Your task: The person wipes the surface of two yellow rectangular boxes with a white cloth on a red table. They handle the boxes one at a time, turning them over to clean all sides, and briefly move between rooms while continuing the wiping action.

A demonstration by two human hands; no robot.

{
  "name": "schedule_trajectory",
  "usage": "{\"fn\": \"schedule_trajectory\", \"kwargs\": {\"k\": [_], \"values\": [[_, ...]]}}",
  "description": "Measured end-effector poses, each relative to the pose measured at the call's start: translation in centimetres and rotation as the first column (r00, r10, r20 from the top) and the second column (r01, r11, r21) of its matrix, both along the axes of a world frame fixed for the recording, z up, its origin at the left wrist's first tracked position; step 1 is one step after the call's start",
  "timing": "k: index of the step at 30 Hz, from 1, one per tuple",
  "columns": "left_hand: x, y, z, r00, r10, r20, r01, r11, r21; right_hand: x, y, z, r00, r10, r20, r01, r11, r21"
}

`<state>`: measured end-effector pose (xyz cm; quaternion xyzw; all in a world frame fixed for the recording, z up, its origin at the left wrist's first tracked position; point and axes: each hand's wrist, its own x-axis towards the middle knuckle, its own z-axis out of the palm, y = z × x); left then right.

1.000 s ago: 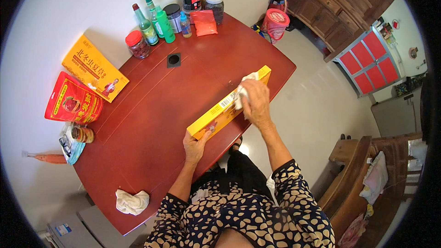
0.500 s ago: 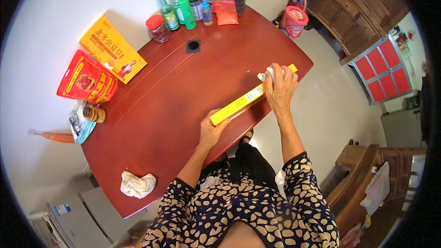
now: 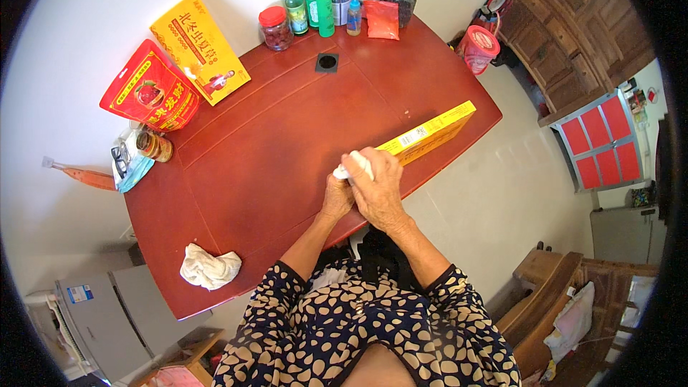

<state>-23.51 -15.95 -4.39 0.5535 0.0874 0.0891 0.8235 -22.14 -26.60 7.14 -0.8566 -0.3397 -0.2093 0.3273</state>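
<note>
Yellow cardboard, a long flat box (image 3: 428, 133), lies near the front edge of the reddish-brown wooden desk (image 3: 272, 143), its near end hidden under both hands. The left hand (image 3: 337, 197) closes its grip on that end, seemingly to steady it, while the right hand (image 3: 376, 186) is curled tight around a small white wad of cloth (image 3: 354, 165) pressed against the box, as if wiping it. Compared with half a second ago, the right hand has slid down the box to meet the left, while the crumpled white rag (image 3: 209, 266) and the bottles (image 3: 308, 0) at the back lie as before.
</note>
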Motion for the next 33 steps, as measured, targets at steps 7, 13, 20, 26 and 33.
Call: {"fn": "schedule_trajectory", "kwargs": {"k": [7,13,20,26,33], "values": [[-0.2,-0.2,3.6,1.000,0.004,-0.019,0.006,0.861,0.509,2.3,-2.9,0.5,0.997,0.072,0.010,-0.071,0.996,-0.056],[-0.3,-0.1,2.1,0.999,-0.028,0.038,0.010,0.911,0.413,6.8,-7.4,0.0,0.985,-0.167,0.029,0.169,0.982,-0.085],[-0.2,-0.6,2.8,0.996,-0.002,0.086,-0.041,0.866,0.498,9.3,-12.2,-0.1,0.900,-0.433,0.049,0.436,0.898,-0.064],[0.1,0.8,2.8,0.921,0.009,0.389,-0.330,0.547,0.769,3.6,-6.8,0.2,0.991,-0.131,0.036,0.136,0.975,-0.175],[-0.6,2.6,1.2,0.914,-0.078,0.397,-0.356,0.312,0.881,2.5,-5.5,-2.4,0.985,-0.064,-0.161,0.046,0.992,-0.114]]}}
